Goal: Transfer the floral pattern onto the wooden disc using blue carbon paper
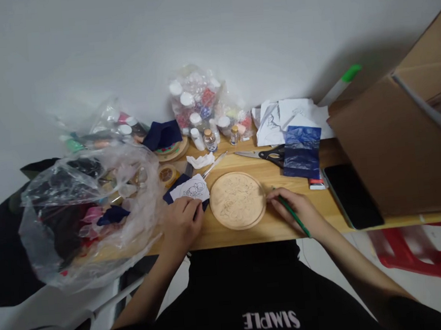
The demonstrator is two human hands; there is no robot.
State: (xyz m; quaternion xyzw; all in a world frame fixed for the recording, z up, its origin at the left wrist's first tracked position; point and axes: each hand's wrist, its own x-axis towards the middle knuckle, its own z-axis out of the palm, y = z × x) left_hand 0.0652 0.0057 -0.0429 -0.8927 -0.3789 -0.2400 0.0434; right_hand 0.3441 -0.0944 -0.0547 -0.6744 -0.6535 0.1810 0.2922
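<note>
A round wooden disc (237, 201) with a thin line drawing on it lies flat between my hands. My right hand (298, 209) is closed around a green pencil (293, 215), its fingertips close to the disc's right edge. On the left, my left hand (184, 223) has curled fingers at the lower edge of a small paper with a line drawing (192, 189); its fingertips are partly hidden. Dark blue carbon paper (168, 196) shows from under that paper, beside the disc.
Behind the disc are black-handled scissors (267, 154), a crumpled tissue (200, 160) and small corked bottles (210, 140). A plastic bag (95, 220) spreads at left. Carbon paper (301, 151), a phone (352, 195) and a cardboard box (391, 151) are at right.
</note>
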